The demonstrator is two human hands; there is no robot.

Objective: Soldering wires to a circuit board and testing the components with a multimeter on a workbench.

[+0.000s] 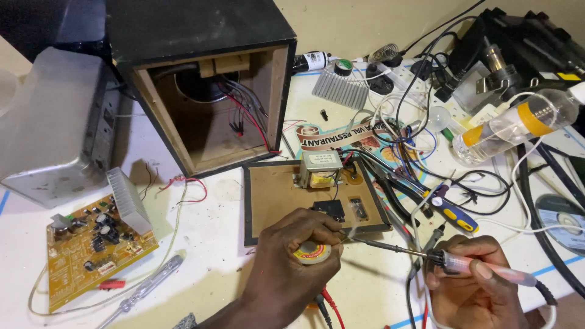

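My left hand (291,256) grips a small round tin of yellow paste (312,251) at the near edge of a brown back panel (274,195). My right hand (472,280) holds a pink-handled soldering iron (463,263), its thin tip (353,239) reaching left to the tin, where a wisp of smoke rises. On the panel sit a metal transformer (320,170) and a small black part (329,210).
An open black wooden speaker box (201,79) stands behind the panel. A yellow circuit board with a finned heatsink (97,240) and a clear screwdriver (146,287) lie left. Tangled wires, a blue-yellow tool (451,212), a plastic bottle (518,122) and a disc (563,220) crowd the right.
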